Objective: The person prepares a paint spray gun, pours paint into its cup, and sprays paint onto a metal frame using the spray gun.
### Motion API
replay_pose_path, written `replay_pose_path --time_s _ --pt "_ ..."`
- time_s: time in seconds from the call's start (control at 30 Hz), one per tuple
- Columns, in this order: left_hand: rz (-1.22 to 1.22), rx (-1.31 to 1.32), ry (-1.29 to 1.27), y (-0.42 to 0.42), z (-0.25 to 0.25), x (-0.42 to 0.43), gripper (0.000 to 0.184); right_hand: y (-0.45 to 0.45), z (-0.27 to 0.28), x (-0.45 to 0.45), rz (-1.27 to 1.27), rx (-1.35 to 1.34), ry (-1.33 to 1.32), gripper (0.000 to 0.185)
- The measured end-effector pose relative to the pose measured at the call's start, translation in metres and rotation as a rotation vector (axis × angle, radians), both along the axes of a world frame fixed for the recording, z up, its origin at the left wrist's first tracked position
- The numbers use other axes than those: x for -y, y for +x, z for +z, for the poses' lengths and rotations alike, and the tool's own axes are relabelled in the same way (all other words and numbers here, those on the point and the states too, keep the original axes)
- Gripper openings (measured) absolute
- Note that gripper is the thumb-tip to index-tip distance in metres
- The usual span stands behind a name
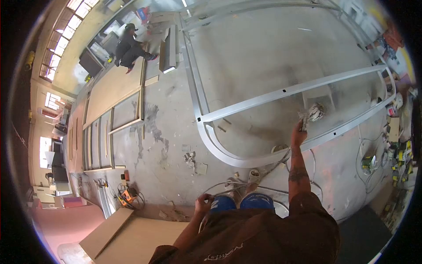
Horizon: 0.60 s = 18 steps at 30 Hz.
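Observation:
A crumpled whitish rag (pixel 315 112) hangs from my right hand (pixel 300 133), whose fingers are closed on it, over the near part of a large silver metal frame (pixel 246 103). The arm is stretched forward across the frame's curved outer rail. My left hand (pixel 204 203) is near my left thigh with its fingers curled in; what it holds, if anything, is too small to make out. A grey hose or cable (pixel 288 192) loops on the floor around my feet.
Another person (pixel 132 48) crouches at the upper left beside a wooden panel frame (pixel 143 103). An orange tool (pixel 127 195) lies at the lower left, near wooden boards (pixel 151 233). Several green-and-black items (pixel 402 163) are piled at the right.

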<state>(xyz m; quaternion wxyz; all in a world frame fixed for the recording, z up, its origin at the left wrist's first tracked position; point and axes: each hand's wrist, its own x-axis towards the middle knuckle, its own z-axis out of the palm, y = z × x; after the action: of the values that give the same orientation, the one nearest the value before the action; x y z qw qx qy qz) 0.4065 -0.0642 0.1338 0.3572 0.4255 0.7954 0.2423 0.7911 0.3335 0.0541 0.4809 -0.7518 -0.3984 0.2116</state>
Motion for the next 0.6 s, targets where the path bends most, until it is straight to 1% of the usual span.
replay_pose_path --time_s 0.07,0.1,0.17,0.23,0.3,0.37,0.43,0.47,0.5,0.57,0.6 --pt "-0.03 -0.004 -0.022 -0.015 0.0 0.003 0.017 -0.026 0.005 0.023 0.088 0.006 -0.02 0.043" --pt "-0.032 0.005 0.007 -0.02 0.0 0.004 0.017 -0.041 0.005 0.033 0.133 -0.006 -0.013 0.041" --pt "-0.045 0.024 0.062 -0.03 0.002 0.007 0.017 -0.062 -0.073 0.042 0.272 -0.105 0.125 0.042" --pt "-0.06 -0.031 0.069 -0.04 -0.006 0.012 0.014 -0.103 -0.03 0.078 0.319 0.274 0.013 0.043" --pt "-0.079 -0.067 0.064 -0.048 -0.019 0.021 0.014 -0.132 -0.024 0.1 0.497 0.167 0.033 0.044" --pt "-0.132 -0.086 0.052 -0.062 -0.044 0.035 0.015 -0.148 -0.012 0.122 0.695 0.117 -0.001 0.042" --pt "-0.222 -0.069 0.01 -0.08 -0.085 0.059 0.018 -0.157 -0.03 0.136 0.752 0.211 0.208 0.039" --pt "-0.272 -0.057 -0.006 -0.081 -0.089 0.06 0.019 -0.155 -0.022 0.147 0.75 0.226 0.077 0.037" --pt "-0.323 -0.047 -0.024 -0.082 -0.092 0.062 0.021 -0.149 -0.008 0.155 0.743 0.232 -0.056 0.035" --pt "-0.412 0.025 -0.004 -0.094 -0.126 0.073 0.023 -0.133 0.049 0.165 0.736 0.208 -0.09 0.034" --pt "-0.478 0.033 -0.165 -0.096 -0.141 0.076 0.024 -0.121 0.067 0.17 0.748 0.188 -0.104 0.033"
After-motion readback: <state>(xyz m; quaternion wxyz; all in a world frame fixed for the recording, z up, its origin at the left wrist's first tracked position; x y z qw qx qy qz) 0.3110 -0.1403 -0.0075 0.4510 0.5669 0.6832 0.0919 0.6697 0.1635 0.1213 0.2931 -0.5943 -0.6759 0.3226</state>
